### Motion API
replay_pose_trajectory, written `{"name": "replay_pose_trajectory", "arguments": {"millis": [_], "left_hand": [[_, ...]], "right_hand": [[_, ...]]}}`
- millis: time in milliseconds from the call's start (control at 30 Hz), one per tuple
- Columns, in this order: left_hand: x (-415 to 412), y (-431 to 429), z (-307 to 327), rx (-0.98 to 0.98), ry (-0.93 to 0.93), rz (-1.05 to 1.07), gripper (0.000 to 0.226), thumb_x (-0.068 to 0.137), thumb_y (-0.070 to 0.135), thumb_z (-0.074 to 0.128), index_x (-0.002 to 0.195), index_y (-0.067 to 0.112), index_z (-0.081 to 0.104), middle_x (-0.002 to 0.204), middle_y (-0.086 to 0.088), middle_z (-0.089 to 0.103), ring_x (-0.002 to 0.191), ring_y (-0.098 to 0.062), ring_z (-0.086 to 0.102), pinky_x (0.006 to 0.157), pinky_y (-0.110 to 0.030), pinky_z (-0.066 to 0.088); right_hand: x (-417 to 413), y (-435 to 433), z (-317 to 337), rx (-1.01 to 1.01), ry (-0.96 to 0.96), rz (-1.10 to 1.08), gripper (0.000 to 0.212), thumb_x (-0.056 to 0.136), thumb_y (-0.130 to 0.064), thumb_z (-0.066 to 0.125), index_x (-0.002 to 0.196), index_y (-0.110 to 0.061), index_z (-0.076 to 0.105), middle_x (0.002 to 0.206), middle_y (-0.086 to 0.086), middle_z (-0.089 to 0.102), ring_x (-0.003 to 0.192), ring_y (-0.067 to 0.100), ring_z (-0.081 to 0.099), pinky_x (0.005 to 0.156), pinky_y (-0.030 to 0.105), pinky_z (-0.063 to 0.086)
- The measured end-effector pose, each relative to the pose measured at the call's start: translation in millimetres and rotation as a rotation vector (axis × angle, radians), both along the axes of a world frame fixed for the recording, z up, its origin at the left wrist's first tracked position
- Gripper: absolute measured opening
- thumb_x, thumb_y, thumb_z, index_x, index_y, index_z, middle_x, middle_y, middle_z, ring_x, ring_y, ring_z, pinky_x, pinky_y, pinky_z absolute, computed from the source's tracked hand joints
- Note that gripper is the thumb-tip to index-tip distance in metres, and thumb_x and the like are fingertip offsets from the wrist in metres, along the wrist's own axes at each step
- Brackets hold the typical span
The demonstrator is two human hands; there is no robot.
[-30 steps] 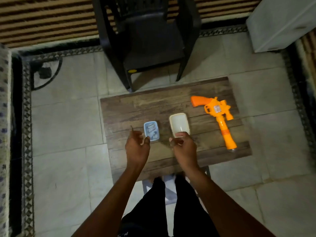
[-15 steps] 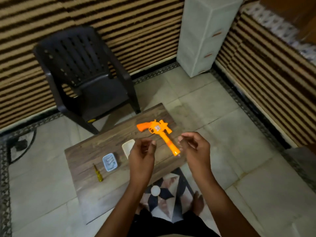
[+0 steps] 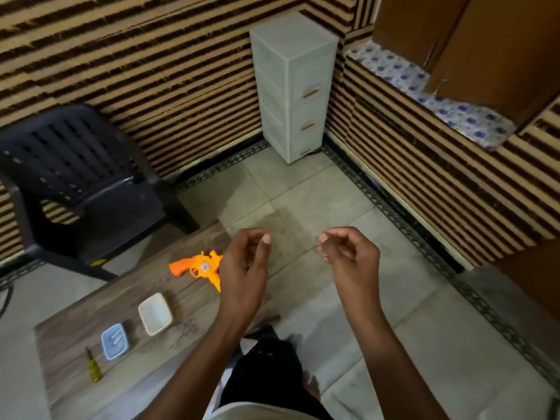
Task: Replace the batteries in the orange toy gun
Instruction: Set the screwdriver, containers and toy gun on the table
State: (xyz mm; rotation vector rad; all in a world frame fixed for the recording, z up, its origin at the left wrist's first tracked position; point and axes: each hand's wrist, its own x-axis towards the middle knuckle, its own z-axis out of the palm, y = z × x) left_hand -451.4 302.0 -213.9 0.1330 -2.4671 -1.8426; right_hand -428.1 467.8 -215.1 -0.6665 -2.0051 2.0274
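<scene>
The orange toy gun (image 3: 198, 265) lies on the low wooden table (image 3: 75, 322), its barrel end hidden behind my left hand (image 3: 245, 268). A white tray (image 3: 155, 313), a small blue tray (image 3: 114, 341) with pale cylinders in it, and a yellow-handled screwdriver (image 3: 92, 365) lie further left on the table. My left hand hovers above the table's right end with its fingers loosely curled, holding nothing. Over the floor to the right, my right hand (image 3: 348, 253) is raised with its fingers also loosely curled and nothing in it.
A dark plastic chair (image 3: 78, 183) stands behind the table on the left. A white drawer unit (image 3: 294, 86) fills the far corner between the striped walls. Tiled floor (image 3: 318, 207) spreads to the right of the table. My legs are below.
My hands have lifted off the table into the air. The left hand has let go of the screwdriver, which now lies on the table. The view has swung up and to the right.
</scene>
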Motion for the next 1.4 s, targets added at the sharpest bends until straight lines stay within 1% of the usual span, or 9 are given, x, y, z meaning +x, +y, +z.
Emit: {"name": "replay_pose_trajectory", "arguments": {"millis": [200, 467, 633, 800, 1000, 1100, 1167, 1300, 1400], "left_hand": [[-83.4, 60.6, -12.7, 0.019, 0.031, 0.007, 0.007, 0.1, 0.019, 0.067, 0.1, 0.014, 0.071, 0.09, 0.006, 0.072, 0.08, -0.001, 0.066, 0.068, -0.012, 0.047], [-218.0, 92.3, -20.9, 0.094, -0.009, 0.115, 0.008, 0.101, 0.027, 0.066, 0.104, 0.02, 0.069, 0.098, 0.002, 0.074, 0.095, -0.016, 0.07, 0.081, -0.033, 0.054], [-297.4, 100.1, -0.4, 0.067, 0.022, 0.166, 0.007, 0.102, 0.023, 0.065, 0.105, 0.018, 0.069, 0.099, 0.004, 0.073, 0.097, -0.013, 0.07, 0.083, -0.031, 0.057], [-363.8, 92.9, 6.7, 0.059, 0.06, 0.354, 0.008, 0.101, 0.017, 0.065, 0.099, 0.013, 0.072, 0.094, 0.003, 0.075, 0.092, -0.011, 0.071, 0.078, -0.018, 0.052], [-444.2, 69.2, -1.6, 0.039, 0.036, 0.647, 0.008, 0.1, 0.021, 0.065, 0.097, 0.017, 0.071, 0.09, 0.005, 0.074, 0.086, -0.01, 0.069, 0.072, -0.014, 0.049], [-479.4, 62.1, -1.1, 0.0, 0.031, 0.789, 0.008, 0.101, 0.021, 0.065, 0.095, 0.022, 0.07, 0.087, 0.006, 0.073, 0.083, -0.008, 0.069, 0.07, -0.016, 0.05], [-499.6, 58.8, 4.4, -0.008, 0.029, 0.924, 0.008, 0.101, 0.02, 0.064, 0.095, 0.024, 0.069, 0.087, 0.008, 0.073, 0.083, -0.005, 0.068, 0.072, -0.016, 0.05], [-527.6, 48.1, 14.4, -0.013, 0.039, 1.107, 0.009, 0.103, 0.026, 0.063, 0.103, 0.02, 0.07, 0.097, 0.005, 0.075, 0.094, -0.013, 0.072, 0.077, -0.031, 0.057], [-538.5, 32.0, 15.7, -0.01, 0.026, 1.26, 0.011, 0.102, 0.029, 0.063, 0.104, 0.021, 0.07, 0.096, 0.005, 0.074, 0.09, -0.011, 0.071, 0.072, -0.035, 0.058]], "right_hand": [[-80.2, 54.3, -7.9, 0.043, -0.02, 0.023, 0.008, 0.091, -0.015, 0.073, 0.091, -0.023, 0.072, 0.092, 0.001, 0.076, 0.093, 0.022, 0.073, 0.087, 0.049, 0.061], [-240.8, 96.7, 8.7, 0.114, 0.005, 0.168, 0.011, 0.091, -0.012, 0.073, 0.091, -0.023, 0.072, 0.089, -0.001, 0.075, 0.089, 0.02, 0.073, 0.081, 0.043, 0.063], [-337.2, 102.3, 20.0, 0.126, 0.058, 0.278, 0.011, 0.092, -0.014, 0.072, 0.091, -0.025, 0.071, 0.089, 0.0, 0.075, 0.089, 0.02, 0.073, 0.081, 0.043, 0.062], [-428.0, 87.2, 16.4, 0.107, 0.075, 0.409, 0.009, 0.092, -0.016, 0.073, 0.09, -0.025, 0.071, 0.087, 0.0, 0.075, 0.089, 0.022, 0.073, 0.083, 0.048, 0.062], [-551.7, 46.1, 13.2, 0.079, 0.118, 0.698, 0.01, 0.092, -0.014, 0.073, 0.087, -0.021, 0.07, 0.083, 0.003, 0.074, 0.085, 0.025, 0.072, 0.078, 0.039, 0.06], [-605.6, 28.0, 15.2, 0.108, 0.155, 0.869, 0.01, 0.092, -0.016, 0.073, 0.087, -0.025, 0.07, 0.083, 0.001, 0.073, 0.084, 0.025, 0.072, 0.079, 0.04, 0.06], [-638.0, 12.1, 21.7, 0.113, 0.142, 0.987, 0.011, 0.092, -0.015, 0.072, 0.087, -0.025, 0.07, 0.082, 0.0, 0.073, 0.084, 0.022, 0.072, 0.078, 0.035, 0.059], [-685.0, -29.5, 33.2, 0.088, 0.08, 1.19, 0.011, 0.091, -0.012, 0.072, 0.088, -0.022, 0.072, 0.082, -0.001, 0.074, 0.083, 0.016, 0.072, 0.076, 0.027, 0.058], [-706.6, -67.5, 30.8, 0.067, 0.036, 1.324, 0.008, 0.091, -0.013, 0.073, 0.091, -0.021, 0.073, 0.085, -0.001, 0.075, 0.085, 0.015, 0.073, 0.075, 0.025, 0.058]]}}
